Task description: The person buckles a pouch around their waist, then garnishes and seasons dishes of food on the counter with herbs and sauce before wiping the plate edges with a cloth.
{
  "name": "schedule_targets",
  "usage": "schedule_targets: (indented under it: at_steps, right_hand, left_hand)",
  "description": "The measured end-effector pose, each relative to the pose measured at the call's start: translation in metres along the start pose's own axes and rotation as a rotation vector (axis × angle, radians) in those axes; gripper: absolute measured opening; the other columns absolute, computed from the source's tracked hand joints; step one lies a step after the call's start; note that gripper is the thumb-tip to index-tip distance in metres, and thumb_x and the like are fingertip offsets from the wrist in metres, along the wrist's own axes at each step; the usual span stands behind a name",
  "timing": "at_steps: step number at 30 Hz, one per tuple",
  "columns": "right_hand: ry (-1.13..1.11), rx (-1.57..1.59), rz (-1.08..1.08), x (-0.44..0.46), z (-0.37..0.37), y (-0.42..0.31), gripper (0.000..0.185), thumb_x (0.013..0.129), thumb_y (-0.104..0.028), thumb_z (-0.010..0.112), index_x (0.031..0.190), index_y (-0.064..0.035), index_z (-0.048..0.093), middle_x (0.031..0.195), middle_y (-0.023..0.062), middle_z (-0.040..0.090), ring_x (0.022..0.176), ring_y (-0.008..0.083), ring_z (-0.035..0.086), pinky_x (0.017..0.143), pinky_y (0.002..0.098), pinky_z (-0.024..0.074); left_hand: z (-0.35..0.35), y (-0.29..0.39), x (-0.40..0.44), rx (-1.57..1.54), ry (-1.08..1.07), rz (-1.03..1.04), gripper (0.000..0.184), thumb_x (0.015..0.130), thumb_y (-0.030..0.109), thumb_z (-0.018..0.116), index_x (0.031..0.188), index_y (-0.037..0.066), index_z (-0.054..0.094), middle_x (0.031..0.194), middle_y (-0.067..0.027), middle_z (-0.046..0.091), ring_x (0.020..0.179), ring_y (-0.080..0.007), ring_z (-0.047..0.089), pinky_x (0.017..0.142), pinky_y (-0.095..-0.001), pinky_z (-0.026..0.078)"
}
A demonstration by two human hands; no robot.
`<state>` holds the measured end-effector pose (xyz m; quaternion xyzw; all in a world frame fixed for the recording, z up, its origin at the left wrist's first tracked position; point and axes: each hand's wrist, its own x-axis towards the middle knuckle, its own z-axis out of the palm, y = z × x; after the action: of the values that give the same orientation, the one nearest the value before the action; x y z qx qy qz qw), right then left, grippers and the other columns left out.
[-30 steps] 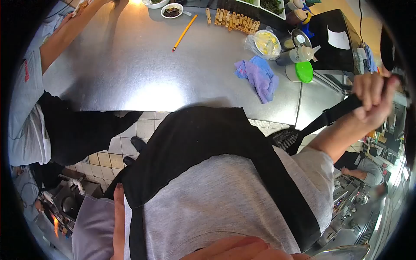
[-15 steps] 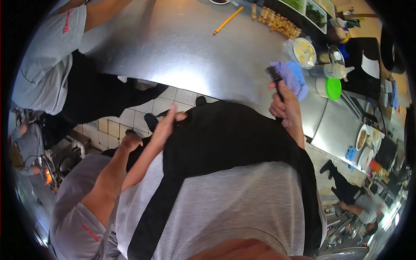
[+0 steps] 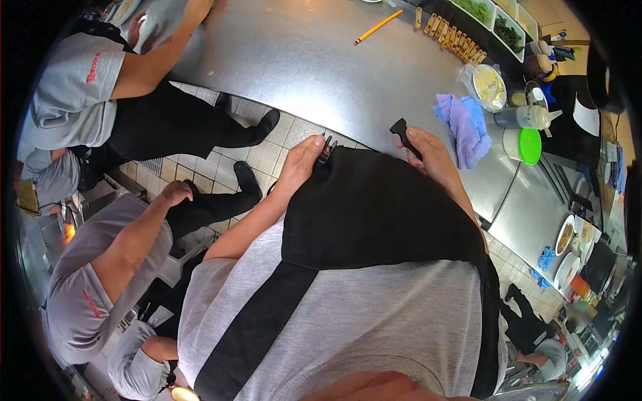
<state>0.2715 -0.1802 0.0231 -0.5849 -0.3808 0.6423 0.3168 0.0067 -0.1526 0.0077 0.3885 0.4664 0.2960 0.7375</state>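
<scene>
My right hand (image 3: pixel 431 154) is closed around a short black tool with a flared flat end (image 3: pixel 402 132); its exact kind is not clear. My left hand (image 3: pixel 301 164) pinches a small dark pronged piece (image 3: pixel 327 150) at the upper left edge of my black apron (image 3: pixel 381 214). Both hands are in front of my body, a short way apart, near the edge of the steel counter (image 3: pixel 321 73). Beyond my right hand lies a crumpled purple-blue cloth (image 3: pixel 465 127) on the counter.
A yellow pencil (image 3: pixel 378 27) and a row of wooden clothespins (image 3: pixel 458 39) lie on the counter. Near the right stand a squeeze bottle (image 3: pixel 525 117) and a green-lidded tub (image 3: pixel 528 146). Co-workers stand close on my left, one with an arm (image 3: pixel 144 224) near mine.
My right hand has moved left and down, away from the cloth, with the black tool. My left hand has risen to the right and now pinches the dark piece. The co-workers have shifted.
</scene>
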Motion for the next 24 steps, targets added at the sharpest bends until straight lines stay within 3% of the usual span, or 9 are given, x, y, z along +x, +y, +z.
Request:
schedule_targets:
  at_steps: [11, 24]
  right_hand:
    - [-0.444, -0.113, 0.213, 0.012, 0.010, -0.016, 0.038, 0.092, -0.046, 0.053, 0.086, -0.0104, 0.064, 0.061, -0.0085, 0.041, 0.050, 0.0014, 0.033, 0.041, 0.0168, 0.0238]
    - [-0.476, -0.186, 0.276, 0.019, 0.014, -0.016, 0.039, 0.090, -0.049, 0.055, 0.088, -0.0121, 0.066, 0.057, -0.0109, 0.039, 0.046, -0.0002, 0.031, 0.040, 0.0152, 0.0211]
  left_hand:
    - [0.016, -0.004, 0.009, 0.151, -0.145, -0.123, 0.044, 0.098, 0.040, 0.045, 0.080, 0.004, 0.063, 0.068, 0.0028, 0.055, 0.058, -0.0045, 0.045, 0.052, -0.0213, 0.037]
    - [0.017, -0.015, 0.013, 0.331, -0.256, -0.011, 0.047, 0.098, 0.038, 0.046, 0.083, -0.001, 0.066, 0.069, -0.0020, 0.061, 0.065, -0.0077, 0.052, 0.059, -0.0256, 0.045]
